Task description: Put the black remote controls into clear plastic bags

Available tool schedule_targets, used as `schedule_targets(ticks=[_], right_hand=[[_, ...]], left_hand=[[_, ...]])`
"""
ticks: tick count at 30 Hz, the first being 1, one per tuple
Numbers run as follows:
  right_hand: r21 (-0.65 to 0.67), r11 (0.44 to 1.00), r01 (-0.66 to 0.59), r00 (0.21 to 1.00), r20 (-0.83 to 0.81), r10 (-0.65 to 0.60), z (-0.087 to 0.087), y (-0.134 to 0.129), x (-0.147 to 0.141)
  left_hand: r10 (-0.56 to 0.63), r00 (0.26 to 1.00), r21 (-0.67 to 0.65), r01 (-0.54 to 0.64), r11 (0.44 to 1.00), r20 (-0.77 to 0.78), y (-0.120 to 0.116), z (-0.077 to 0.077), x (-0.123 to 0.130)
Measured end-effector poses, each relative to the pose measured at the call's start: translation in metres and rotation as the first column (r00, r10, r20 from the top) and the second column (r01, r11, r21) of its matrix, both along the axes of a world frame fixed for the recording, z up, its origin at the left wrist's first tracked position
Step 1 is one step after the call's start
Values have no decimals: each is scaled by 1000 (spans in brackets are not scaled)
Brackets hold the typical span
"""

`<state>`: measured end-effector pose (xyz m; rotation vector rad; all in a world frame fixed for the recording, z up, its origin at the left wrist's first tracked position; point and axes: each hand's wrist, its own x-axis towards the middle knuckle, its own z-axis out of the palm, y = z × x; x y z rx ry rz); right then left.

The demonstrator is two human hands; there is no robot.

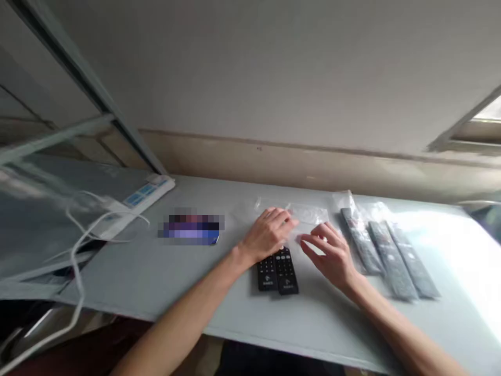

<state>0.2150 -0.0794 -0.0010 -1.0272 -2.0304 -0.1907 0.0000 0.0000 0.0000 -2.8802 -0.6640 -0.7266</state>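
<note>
Left hand (268, 235) on plastic bag (311, 214), right hand (326, 253) beside (black remotes (277, 271) below)

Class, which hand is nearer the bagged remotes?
Right hand: just left of the bagged remotes. Left hand: farther left, beyond the right hand.

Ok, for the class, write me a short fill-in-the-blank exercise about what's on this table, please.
Two black remote controls lie side by side, keypads facing ____.
To the right of the right hand lie ____ long remote controls in clear plastic sleeves.
A white cable trails off the table at its ____ end.

Missing words: up; three; left.
</note>
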Motion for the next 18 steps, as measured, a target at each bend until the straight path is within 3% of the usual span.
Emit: schedule_targets(ticks=[7, 13, 18], right_hand=[[-75, 997, 16, 1000, 27, -14, 2, -1, -1], [-38, 999, 37, 999, 36, -35, 2, -1, -3], [-7, 1000, 22, 999, 33, -22, 5, -3, -2]], left_hand=[[-2, 999, -82, 5, 997, 33, 7, -3, -3], [46, 999, -23, -45, 999, 22, 7, 1, -5], [59, 992, -5, -59, 998, 113, 8, -3, -1]])
